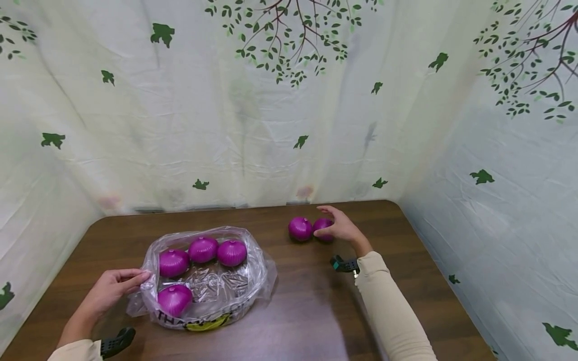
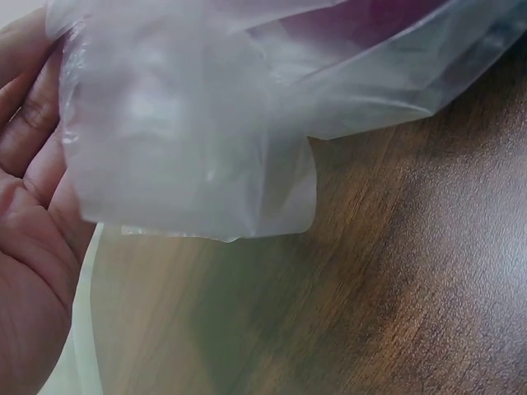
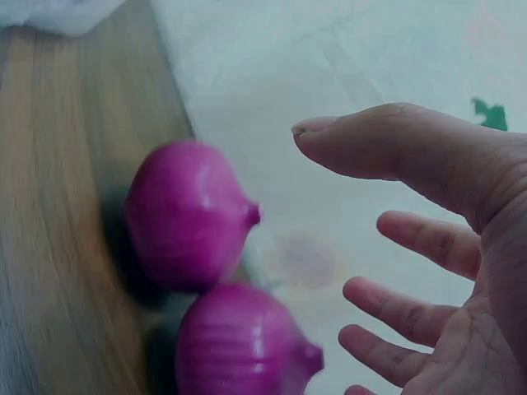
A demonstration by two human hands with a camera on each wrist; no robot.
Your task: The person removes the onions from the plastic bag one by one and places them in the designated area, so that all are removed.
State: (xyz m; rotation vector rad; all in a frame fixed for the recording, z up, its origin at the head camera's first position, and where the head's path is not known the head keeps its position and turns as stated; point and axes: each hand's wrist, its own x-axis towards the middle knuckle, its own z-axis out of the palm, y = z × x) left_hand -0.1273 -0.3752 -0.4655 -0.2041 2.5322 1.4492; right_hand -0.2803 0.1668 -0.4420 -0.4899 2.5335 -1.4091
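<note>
A clear plastic bag (image 1: 266, 273) with black lettering and a yellow mark lies with its mouth spread wide on the table. Inside it sit several purple onions (image 1: 173, 262). At its left rim my left hand (image 1: 108, 291) pinches the plastic between thumb and fingers; the left wrist view shows the film (image 2: 189, 148) hanging beside the palm. Toward the back of the table, two more onions (image 1: 300, 228) stand side by side. My right hand (image 1: 340, 228) hovers at the right one, thumb and fingers spread apart; the right wrist view shows a gap between the fingers and the onions (image 3: 188, 216).
The brown wooden table (image 1: 307, 316) has its far edge close behind the two loose onions. White curtains (image 1: 198, 125) with printed green leaves and branches hang around the table. A dark strap (image 1: 345, 264) sits on the right wrist.
</note>
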